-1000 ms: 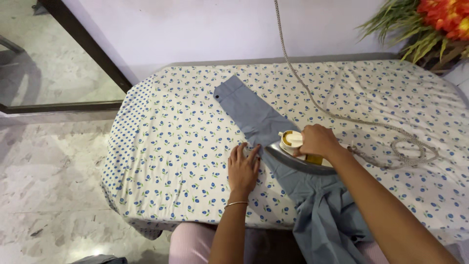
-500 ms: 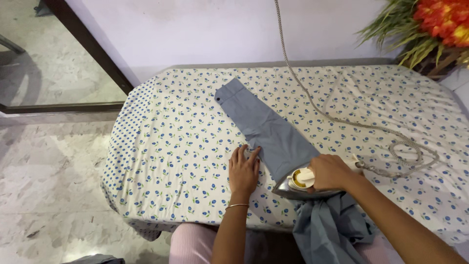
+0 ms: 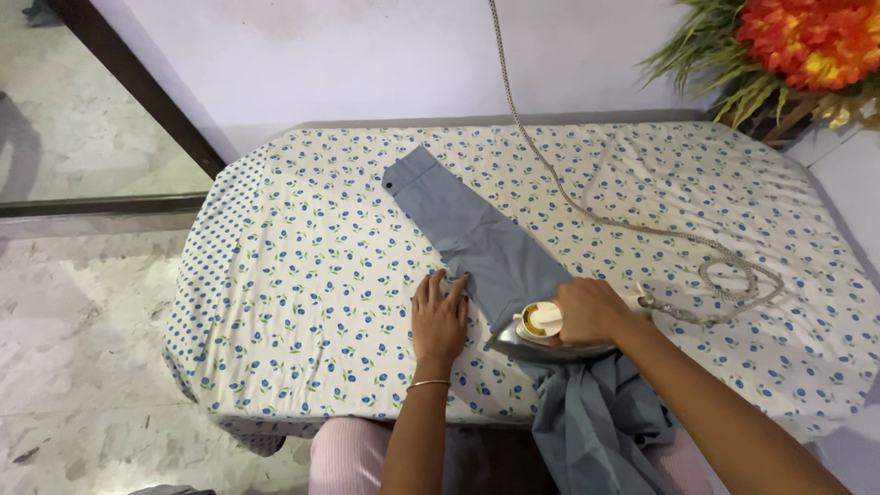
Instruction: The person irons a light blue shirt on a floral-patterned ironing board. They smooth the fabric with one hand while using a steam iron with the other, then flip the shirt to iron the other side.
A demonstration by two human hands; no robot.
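Here, sleeve between both hands, under iron.

Both forearms bare, no sleeves in view. Left hand: thin silver-coloured bangle at the wrist. Right hand: no ring or band visible. Pale pink ribbed garment over the lap at the bottom edge.

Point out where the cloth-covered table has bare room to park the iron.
Widest free patch: the floral cover left of the grey sleeve and left hand. Another lies at the far right, beyond the cord, toward the flowers. Crowded: around the iron, right hand and the cord's coil.
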